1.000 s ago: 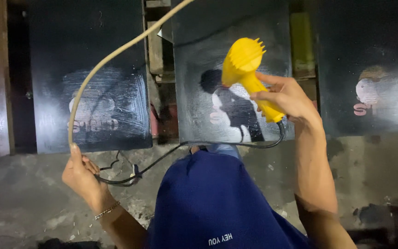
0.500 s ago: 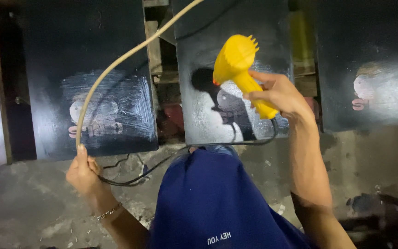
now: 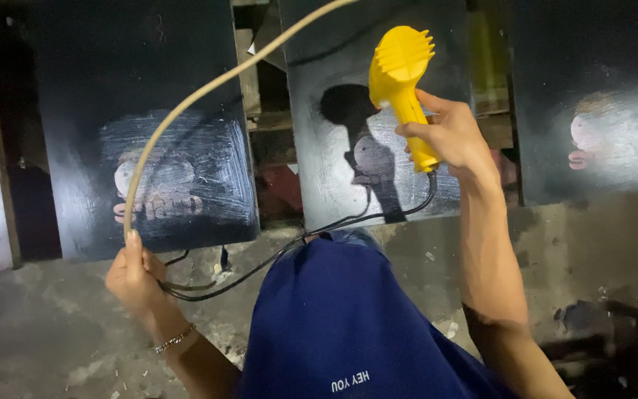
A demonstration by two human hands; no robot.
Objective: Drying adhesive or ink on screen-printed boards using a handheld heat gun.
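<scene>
Moved a little since half a second ago: yellow hair dryer [image 3: 405, 89] has swung slightly left and up across the middle black board [image 3: 334, 148], nozzle more upright, its shadow shifted with it; left hand barely changed. Dryer sits high in view, nozzle end up, held in front of the middle board but not seen touching it. Right hand [image 3: 448, 137] closed around the dryer's handle, fingers wrapped from the right, thumb on the near side; grip firm. Right forearm rises steeply from the lower right, wrist raised well above the knees. Black cord [image 3: 348, 222] leaves the base of the handle, drops along the board's lower edge and runs left over the blue cloth [image 3: 348, 325] covering the lap, toward the left hand [image 3: 136, 277]. Left hand closed on a pale tan hose [image 3: 201, 96], forefinger laid up along it; black cord loops just under the same fist, whether gripped too cannot be told. Hose arcs from that fist up and right, out past the top edge. Left wrist low, a thin bracelet [image 3: 175, 340] on it, forearm coming from the bottom edge. Left black board [image 3: 149, 111] leans beside the middle one, a scuffed grey patch on its lower half. Third black board [image 3: 592, 89] at far right, a pale smear on it. Grey concrete floor [image 3: 38, 332] beneath, dusty.
</scene>
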